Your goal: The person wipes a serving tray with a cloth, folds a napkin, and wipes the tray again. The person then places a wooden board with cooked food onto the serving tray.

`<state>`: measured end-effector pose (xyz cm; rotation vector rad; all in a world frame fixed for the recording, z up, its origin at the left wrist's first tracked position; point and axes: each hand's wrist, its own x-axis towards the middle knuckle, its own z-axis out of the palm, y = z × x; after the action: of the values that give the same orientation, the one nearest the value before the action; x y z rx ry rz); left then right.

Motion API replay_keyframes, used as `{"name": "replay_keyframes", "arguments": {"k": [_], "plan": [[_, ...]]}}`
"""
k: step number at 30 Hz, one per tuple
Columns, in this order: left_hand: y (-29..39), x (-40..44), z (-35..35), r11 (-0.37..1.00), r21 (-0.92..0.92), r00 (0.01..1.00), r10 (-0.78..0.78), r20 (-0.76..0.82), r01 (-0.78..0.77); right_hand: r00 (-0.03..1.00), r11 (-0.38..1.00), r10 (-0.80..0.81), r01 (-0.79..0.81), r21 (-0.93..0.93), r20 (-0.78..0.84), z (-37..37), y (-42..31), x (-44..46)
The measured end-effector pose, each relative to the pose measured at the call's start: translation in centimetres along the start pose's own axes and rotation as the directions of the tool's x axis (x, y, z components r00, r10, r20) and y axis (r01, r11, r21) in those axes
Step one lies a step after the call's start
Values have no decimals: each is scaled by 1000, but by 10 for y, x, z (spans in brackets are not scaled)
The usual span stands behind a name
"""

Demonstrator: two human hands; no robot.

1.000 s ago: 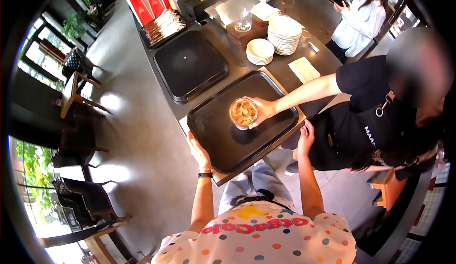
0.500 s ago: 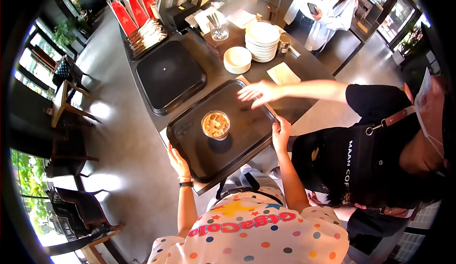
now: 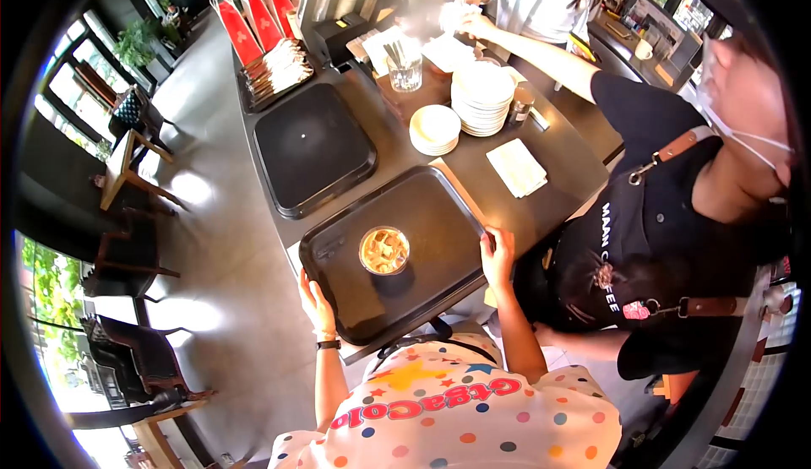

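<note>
A black tray (image 3: 439, 233) lies at the near end of the dark counter, with a glass of iced brown drink (image 3: 384, 251) standing on its left half. My left hand (image 3: 316, 304) holds the tray's left edge, its fingers along the outside. At the right edge my right hand (image 3: 498, 258) grips the rim, fingers closed on it. A brown strip (image 3: 460, 192) shows along the tray's far edge. Neither hand touches the glass.
Behind are stacked black trays (image 3: 312, 148), white plates (image 3: 483, 97), small plates (image 3: 435, 130), napkins (image 3: 517, 168), a glass with straws (image 3: 405, 74) and red bags (image 3: 241, 34). A co-worker in a black apron (image 3: 625, 258) leans in from the right; another person (image 3: 549, 0) stands across the counter.
The co-worker let go of the drink glass, left it on the tray, and now reaches toward the counter's far side. My hands stay at the tray's edges.
</note>
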<state>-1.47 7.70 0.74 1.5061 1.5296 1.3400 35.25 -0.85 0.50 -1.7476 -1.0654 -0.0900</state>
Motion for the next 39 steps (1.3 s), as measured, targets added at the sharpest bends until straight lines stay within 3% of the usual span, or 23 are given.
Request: {"name": "replay_keyframes", "arguments": {"k": [2, 6, 9, 12, 14, 16, 17, 18, 19, 21, 22, 23, 25, 26, 27, 28, 29, 31, 32, 36, 37, 38, 39], "plan": [[-7, 0, -2, 999, 25, 1000, 24, -5, -24, 990, 981, 127, -117, 157, -55, -3, -12, 0], [-19, -10, -18, 1000, 0, 994, -7, -111, 7, 974, 981, -195, 193, -34, -111, -38, -47, -5], [-30, -23, -56, 999, 0, 984, -50, -170, 51, 923, 884, -385, 375, 278, -22, -78, -122, -15], [-85, -33, -94, 940, -155, 932, -326, -157, 303, 847, 749, -531, 467, 470, 6, -90, -177, -50], [-158, -42, -123, 847, 36, 847, -529, -61, 531, 845, 758, -512, 362, 543, 151, -87, -203, -87], [-258, -65, -153, 782, 477, 831, -530, 168, 402, 835, 821, -447, 241, 517, 321, -79, -218, -140], [-336, -86, -168, 502, 755, 746, -281, 603, -421, 826, 865, -360, 123, 486, 433, -71, -228, -172], [-308, -100, -195, 462, 329, 358, -27, 933, -823, 796, 895, -225, -59, 442, 562, -66, -249, -198], [-343, -111, -201, 614, 298, 64, -373, 926, -731, 729, 901, -124, -201, 385, 673, -56, -261, -230], [-355, -145, -224, 735, 159, 3, -208, 978, -659, 497, 872, 22, -435, 227, 867, -31, -274, -297], [-352, -173, -240, 804, 75, -25, -111, 994, -589, 441, 923, -99, -293, 248, 892, -27, -276, -319], [-356, -193, -236, 692, -34, -205, -166, 965, -721, 438, 883, -13, -417, 216, 899, -33, -287, -326], [-362, -200, -257, 844, 249, -178, -370, 912, -475, 431, 761, 103, -615, 208, 897, -50, -314, -330], [-363, -198, -268, 880, 444, -222, -472, 853, -165, 444, 789, 99, -580, 201, 891, -53, -323, -337], [-366, -196, -274, 616, 646, -346, -547, 763, 451, 457, 815, 94, -545, 195, 884, -54, -328, -347], [-370, -190, -275, 162, 630, -503, -468, 727, 759, 474, 839, 85, -508, 194, 876, -53, -333, -356], [-372, -184, -275, -146, 615, -615, -399, 680, 775, 463, 829, 68, -518, 208, 884, -50, -336, -363], [-374, -177, -274, 371, 627, -130, -785, 606, 685, 319, 686, 124, -712, 151, 939, -52, -356, -364], [-376, -187, -273, 356, 432, -10, -762, 647, 829, 363, 727, 144, -670, 150, 921, -51, -361, -370], [-348, -177, -305, 482, 258, 283, -786, 550, 837, 221, 599, 212, -799, 52, 952, -44, -327, -417], [-354, -180, -313, 739, 546, 336, -669, 663, 394, 255, 425, 176, -891, 160, 951, -34, -297, -443], [-359, -184, -321, 757, 626, 379, -532, 757, -188, 172, 226, 224, -967, 120, 959, -35, -282, -453], [-383, -202, -318, 568, 411, 409, -139, 902, -713, 170, 261, 252, -960, 103, 953, -31, -247, -479]]}}
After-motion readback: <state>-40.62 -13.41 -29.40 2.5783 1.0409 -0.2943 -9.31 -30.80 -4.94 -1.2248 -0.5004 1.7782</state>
